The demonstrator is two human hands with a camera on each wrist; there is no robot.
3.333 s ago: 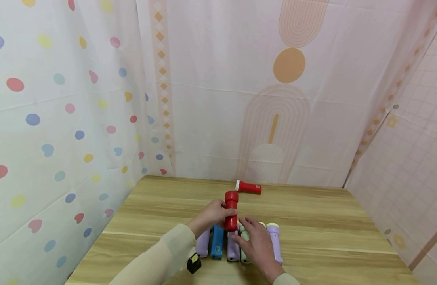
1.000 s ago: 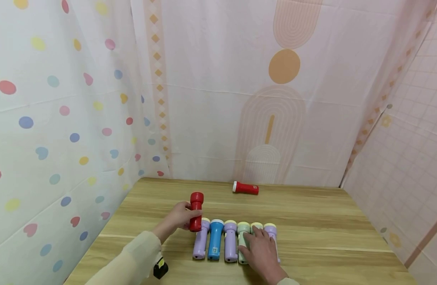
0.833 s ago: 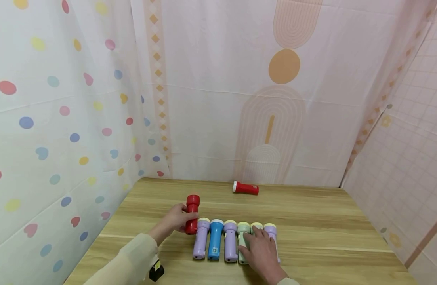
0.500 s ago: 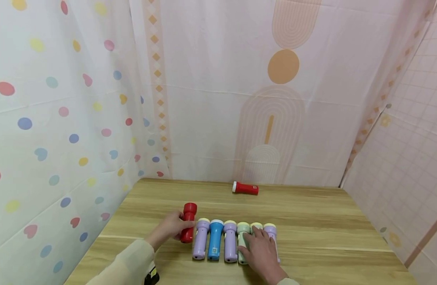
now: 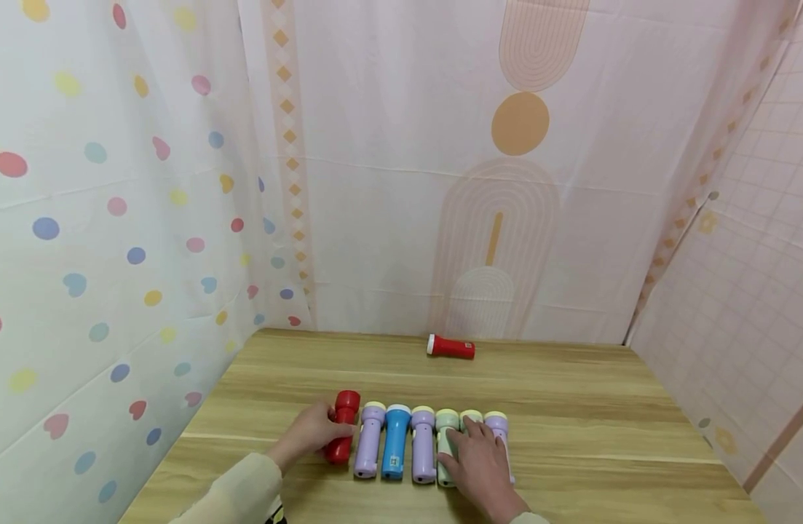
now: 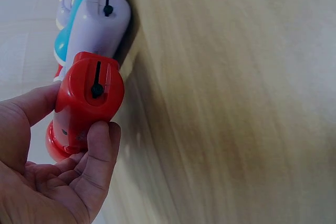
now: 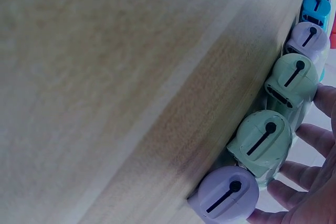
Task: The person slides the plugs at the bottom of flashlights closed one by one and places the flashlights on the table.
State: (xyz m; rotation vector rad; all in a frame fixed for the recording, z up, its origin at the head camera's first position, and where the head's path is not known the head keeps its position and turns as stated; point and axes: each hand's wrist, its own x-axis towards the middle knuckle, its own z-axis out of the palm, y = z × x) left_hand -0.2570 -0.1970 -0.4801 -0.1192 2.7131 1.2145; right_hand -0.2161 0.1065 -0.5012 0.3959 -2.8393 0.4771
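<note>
My left hand grips a red flashlight at the left end of a row, thumb on one side and fingers on the other. In the left wrist view its red end faces the camera, close over the table. Beside it lie a purple flashlight, a blue flashlight and another purple one. My right hand rests with spread fingers on two pale green flashlights, partly hiding them. At the row's right end is a third purple flashlight.
Another red flashlight with a white head lies sideways near the table's back edge. The wood-patterned table meets a patterned curtain behind, with a dotted curtain on the left.
The left hand has carried the red flashlight leftward from over the row, then down beside the leftmost purple one. The right hand shifted slightly early on, then stayed on the green flashlights.
</note>
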